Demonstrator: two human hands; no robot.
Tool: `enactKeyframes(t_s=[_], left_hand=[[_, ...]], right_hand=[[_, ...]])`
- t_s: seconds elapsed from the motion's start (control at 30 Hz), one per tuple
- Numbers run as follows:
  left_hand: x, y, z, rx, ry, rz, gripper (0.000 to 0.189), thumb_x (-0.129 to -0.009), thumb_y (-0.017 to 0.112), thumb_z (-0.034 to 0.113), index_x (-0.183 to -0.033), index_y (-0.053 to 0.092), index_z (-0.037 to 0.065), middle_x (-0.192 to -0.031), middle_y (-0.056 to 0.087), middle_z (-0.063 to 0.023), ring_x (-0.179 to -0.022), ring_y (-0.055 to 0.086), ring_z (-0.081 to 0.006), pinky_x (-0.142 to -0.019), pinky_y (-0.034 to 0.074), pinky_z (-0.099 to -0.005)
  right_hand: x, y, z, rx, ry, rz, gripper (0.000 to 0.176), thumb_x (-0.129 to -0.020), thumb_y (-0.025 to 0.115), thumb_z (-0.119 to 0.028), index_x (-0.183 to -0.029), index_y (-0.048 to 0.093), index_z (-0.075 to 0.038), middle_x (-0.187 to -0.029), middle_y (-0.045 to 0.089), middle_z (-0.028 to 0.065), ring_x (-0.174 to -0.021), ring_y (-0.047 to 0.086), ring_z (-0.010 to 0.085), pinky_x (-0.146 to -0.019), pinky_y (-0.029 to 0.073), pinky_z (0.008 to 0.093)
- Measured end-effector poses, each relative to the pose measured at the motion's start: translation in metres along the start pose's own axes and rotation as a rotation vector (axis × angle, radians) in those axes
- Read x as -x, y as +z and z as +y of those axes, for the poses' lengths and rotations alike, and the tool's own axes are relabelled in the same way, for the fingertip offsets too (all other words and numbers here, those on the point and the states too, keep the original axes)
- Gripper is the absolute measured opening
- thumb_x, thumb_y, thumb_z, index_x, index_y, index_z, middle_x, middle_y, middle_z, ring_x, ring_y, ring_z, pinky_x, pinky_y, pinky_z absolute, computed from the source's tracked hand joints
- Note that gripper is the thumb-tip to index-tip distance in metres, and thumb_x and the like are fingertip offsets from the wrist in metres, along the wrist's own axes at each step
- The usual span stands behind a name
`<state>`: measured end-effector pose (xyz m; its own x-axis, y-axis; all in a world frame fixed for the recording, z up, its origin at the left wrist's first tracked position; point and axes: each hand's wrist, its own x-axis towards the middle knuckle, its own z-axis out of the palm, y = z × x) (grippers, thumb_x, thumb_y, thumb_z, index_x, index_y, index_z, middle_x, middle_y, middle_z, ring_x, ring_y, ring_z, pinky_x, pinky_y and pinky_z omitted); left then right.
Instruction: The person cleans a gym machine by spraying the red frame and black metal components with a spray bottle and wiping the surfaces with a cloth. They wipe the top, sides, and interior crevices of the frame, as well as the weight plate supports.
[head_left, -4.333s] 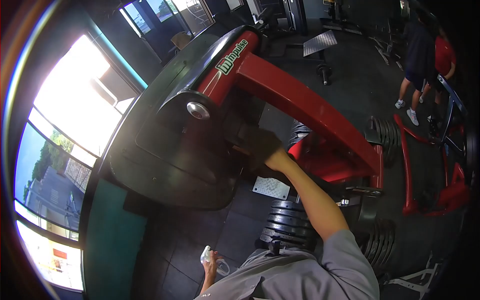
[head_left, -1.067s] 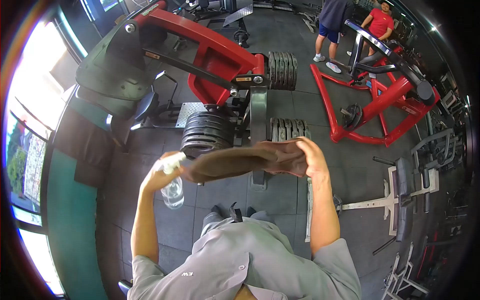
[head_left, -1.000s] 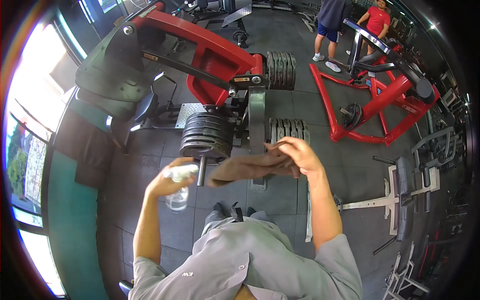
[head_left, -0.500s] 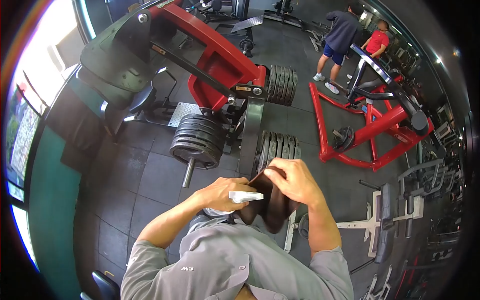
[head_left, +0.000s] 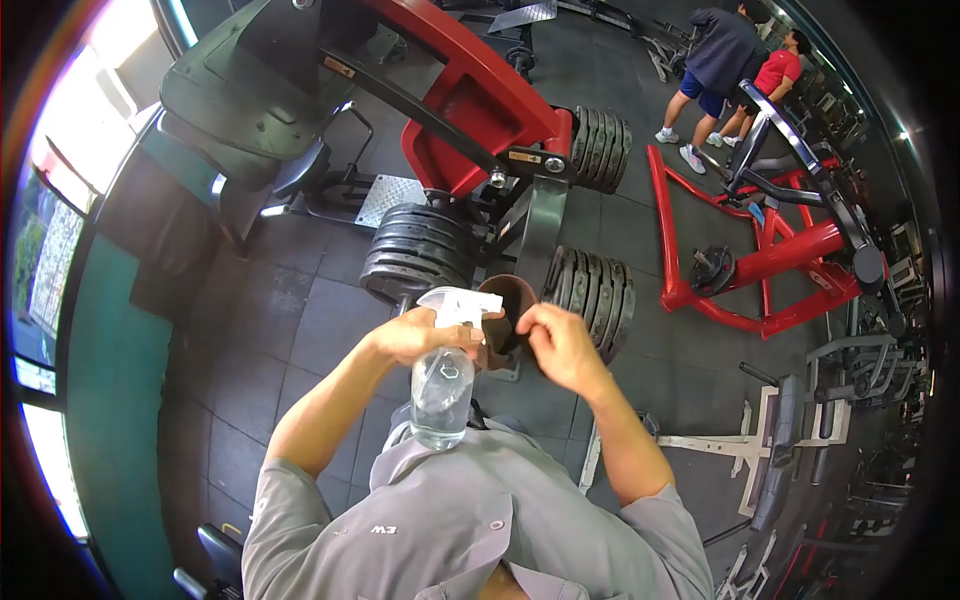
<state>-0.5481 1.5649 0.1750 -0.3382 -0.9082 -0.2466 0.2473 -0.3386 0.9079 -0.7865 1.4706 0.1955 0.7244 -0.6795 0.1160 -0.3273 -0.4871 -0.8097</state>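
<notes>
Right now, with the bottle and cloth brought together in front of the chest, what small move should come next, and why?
Probably a squeeze of the trigger: the left hand holds the spray bottle upright, its nozzle apparently aimed at the brown cloth, which the right hand holds bunched right beside it.

The brown cloth [head_left: 508,310], stretched wide between both hands a second ago, is now bunched into a small wad and pinched by the right hand [head_left: 555,345]. The clear plastic spray bottle with a white trigger head [head_left: 441,385] is lifted from low at the side to chest height by the left hand [head_left: 415,335], its nozzle brought just beside the cloth. The red and black weight machine [head_left: 470,90], wiped earlier, is no longer touched.
</notes>
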Motion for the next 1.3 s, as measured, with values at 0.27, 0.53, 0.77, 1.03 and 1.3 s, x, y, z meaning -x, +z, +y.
enactKeyframes(t_s=[0.27, 0.53, 0.77, 1.03, 1.3], left_hand=[[0.013, -0.074, 0.043, -0.146, 0.009, 0.022, 0.036, -0.090, 0.063, 0.012, -0.123, 0.060, 0.001, -0.087, 0.065, -0.0058, -0.080, 0.061, -0.0132, -0.068, 0.050, -0.0292], [0.009, -0.148, 0.067, -0.939, 0.148, -0.184, 0.039, -0.079, 0.067, 0.017, -0.116, 0.062, 0.006, -0.102, 0.066, -0.0095, -0.090, 0.064, -0.0236, -0.081, 0.052, -0.0399], [-0.035, -0.212, 0.048, -0.949, 0.286, -0.482, 0.044, -0.074, 0.070, 0.017, -0.117, 0.067, 0.009, -0.118, 0.061, -0.0159, -0.105, 0.062, -0.0325, -0.093, 0.050, -0.0427], [-0.123, -0.173, 0.124, -0.968, 0.380, -0.280, 0.025, -0.075, 0.068, 0.015, -0.098, 0.067, 0.004, -0.085, 0.063, -0.0118, -0.074, 0.064, -0.0314, -0.063, 0.050, -0.0407], [-0.163, -0.115, 0.216, -1.591, 0.855, -0.049, 0.040, -0.072, 0.069, 0.010, -0.112, 0.068, 0.012, -0.091, 0.063, -0.0096, -0.078, 0.065, -0.0315, -0.060, 0.056, -0.0367]], right_hand=[[-0.052, 0.092, -0.013, 0.221, -0.061, 0.162, 0.028, -0.079, 0.077, -0.014, -0.095, 0.063, 0.003, -0.087, 0.059, 0.0161, -0.079, 0.062, 0.0354, -0.070, 0.051, 0.0421], [-0.097, 0.111, -0.020, -0.128, -0.084, 0.283, 0.017, -0.091, 0.053, -0.013, -0.083, 0.052, 0.002, -0.078, 0.051, 0.0166, -0.062, 0.050, 0.0329, -0.058, 0.042, 0.0384], [-0.108, 0.082, -0.040, 0.021, 0.112, -0.077, 0.030, -0.091, 0.066, -0.022, -0.079, 0.050, 0.000, -0.071, 0.048, 0.0150, -0.061, 0.047, 0.0298, -0.057, 0.040, 0.0398], [-0.147, -0.031, 0.016, 0.419, 0.385, 0.005, 0.026, -0.080, 0.074, -0.027, -0.089, 0.068, -0.003, -0.088, 0.066, 0.0167, -0.081, 0.064, 0.0378, -0.071, 0.049, 0.0444], [-0.188, -0.138, -0.004, 0.476, -0.033, 0.357, 0.020, -0.072, 0.071, 0.006, -0.091, 0.066, 0.003, -0.084, 0.062, 0.0136, -0.074, 0.062, 0.0301, -0.067, 0.049, 0.0362]])
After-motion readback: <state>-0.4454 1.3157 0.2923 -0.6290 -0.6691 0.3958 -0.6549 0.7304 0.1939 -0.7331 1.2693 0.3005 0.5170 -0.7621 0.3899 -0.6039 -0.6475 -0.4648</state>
